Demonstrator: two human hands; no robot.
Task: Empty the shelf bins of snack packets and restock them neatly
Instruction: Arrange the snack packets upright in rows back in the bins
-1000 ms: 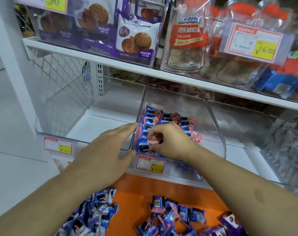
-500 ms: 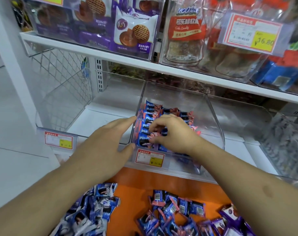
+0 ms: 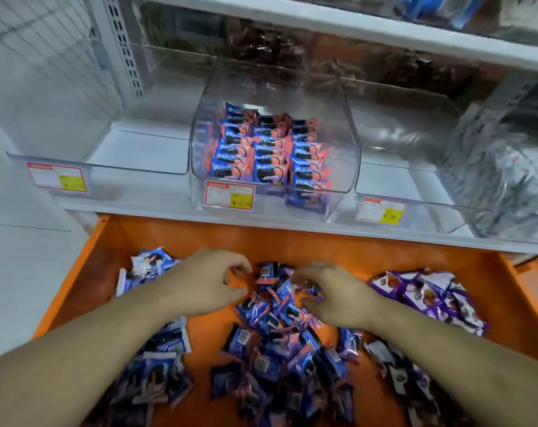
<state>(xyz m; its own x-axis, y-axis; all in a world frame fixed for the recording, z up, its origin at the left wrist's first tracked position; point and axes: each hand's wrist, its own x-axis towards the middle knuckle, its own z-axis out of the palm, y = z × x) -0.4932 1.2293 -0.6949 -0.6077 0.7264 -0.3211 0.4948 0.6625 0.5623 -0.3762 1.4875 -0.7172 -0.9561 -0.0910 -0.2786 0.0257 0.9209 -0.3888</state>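
Both hands have left the clear plastic middle shelf bin (image 3: 275, 155), where half a second ago the right one was seating packets, and now hover over the orange tray (image 3: 323, 245) below the shelf. Left hand (image 3: 206, 282): fingers loosely curled toward the thumb, nothing visibly held. Right hand (image 3: 332, 292): fingers bent down onto the loose blue-and-pink snack packets (image 3: 277, 306) at the centre of the tray; motion blur hides whether a packet is already pinched, so its grip cannot be told. Its position suggests the next packet is being picked for restocking.

Stocked blue-and-pink packets (image 3: 266, 146) stand in three rows inside the middle bin, faces forward and overlapping, an arrangement that keeps labels readable and fills the bin evenly; each row shows about five, the exact count obscured by overlap. A few purple packets lie at the bin's front right, seen through the wall.

Three heaps lie sorted by type on the tray, likely to keep varieties apart: blue-and-white packets (image 3: 150, 266) at left, blue-and-pink at centre, purple packets (image 3: 427, 291) at right; each too tangled to count. Three red-and-yellow price labels (image 3: 230, 195) front the bins. Left clear bin (image 3: 107, 149) and right clear bin (image 3: 415, 167) hold no packets, so restocking appears well short of halfway.
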